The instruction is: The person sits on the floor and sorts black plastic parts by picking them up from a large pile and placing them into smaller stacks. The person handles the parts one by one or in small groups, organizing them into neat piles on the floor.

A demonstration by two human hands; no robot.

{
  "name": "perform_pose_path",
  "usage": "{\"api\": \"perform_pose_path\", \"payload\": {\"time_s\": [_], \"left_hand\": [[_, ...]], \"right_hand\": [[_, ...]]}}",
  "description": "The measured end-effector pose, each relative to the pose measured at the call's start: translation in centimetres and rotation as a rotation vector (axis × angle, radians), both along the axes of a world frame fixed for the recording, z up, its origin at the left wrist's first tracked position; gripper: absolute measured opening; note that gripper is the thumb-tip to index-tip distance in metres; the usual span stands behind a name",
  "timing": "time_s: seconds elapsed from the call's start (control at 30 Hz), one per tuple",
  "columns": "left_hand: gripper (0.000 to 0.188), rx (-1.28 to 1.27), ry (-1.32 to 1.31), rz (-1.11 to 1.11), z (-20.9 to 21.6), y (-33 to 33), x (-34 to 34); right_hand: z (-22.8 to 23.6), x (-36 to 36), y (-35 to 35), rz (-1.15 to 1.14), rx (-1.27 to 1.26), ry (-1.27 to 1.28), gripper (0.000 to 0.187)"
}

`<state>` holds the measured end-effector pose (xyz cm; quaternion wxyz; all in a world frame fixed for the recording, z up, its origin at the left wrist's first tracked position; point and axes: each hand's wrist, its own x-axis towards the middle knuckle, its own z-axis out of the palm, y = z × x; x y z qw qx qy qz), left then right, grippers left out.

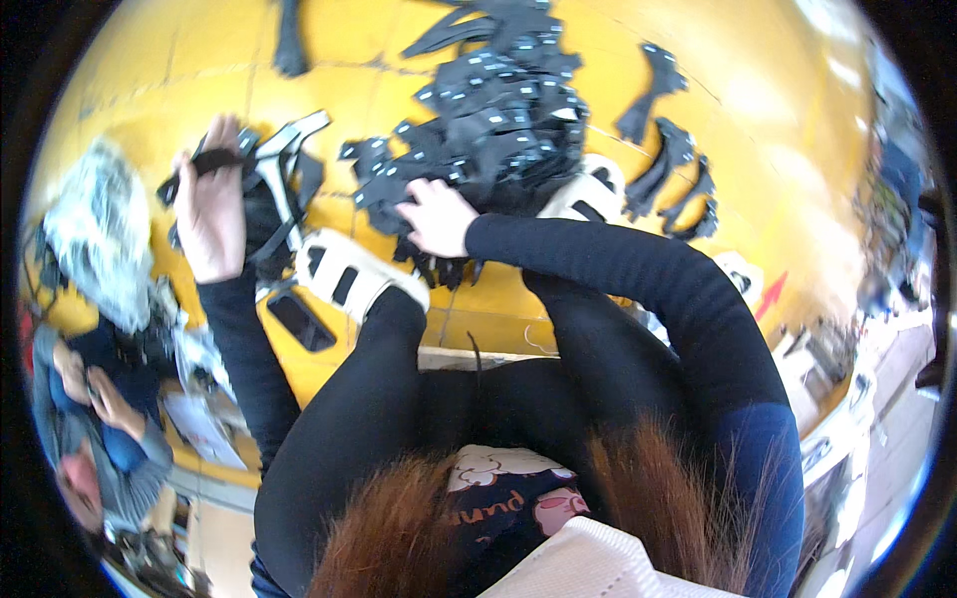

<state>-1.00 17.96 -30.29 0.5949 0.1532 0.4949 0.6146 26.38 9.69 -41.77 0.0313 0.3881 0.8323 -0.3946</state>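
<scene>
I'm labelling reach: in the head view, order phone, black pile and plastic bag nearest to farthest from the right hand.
1. Black pile, at the right hand.
2. Phone, lower left of it.
3. Plastic bag, far left.

The upper edge cut off a dark fabric strip [290, 45] and the far end of the heap of black fabric pieces [513, 149]. The right sleeve [598, 254] hid part of a white sandal [586, 192]. A black band [214, 159] crossed the left hand [212, 224] — its grip was unclear — and clutter [887, 219] at far right was blurred.
</scene>
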Motion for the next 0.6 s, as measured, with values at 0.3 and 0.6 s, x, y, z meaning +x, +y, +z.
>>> {"api": "perform_pose_path", "payload": {"time_s": [0.3,0.6], "left_hand": [[0.019,-0.060,0.171,-0.216,-2.0,-2.2,1.3],[0.037,-0.431,-0.071,-0.500,-2.6,-8.6,6.8]], "right_hand": [[5.2,3.1,1.1,-0.044,-0.304,0.591,0.033],[11.3,20.9,0.5,-1.278,-0.112,0.656,0.023]]}}
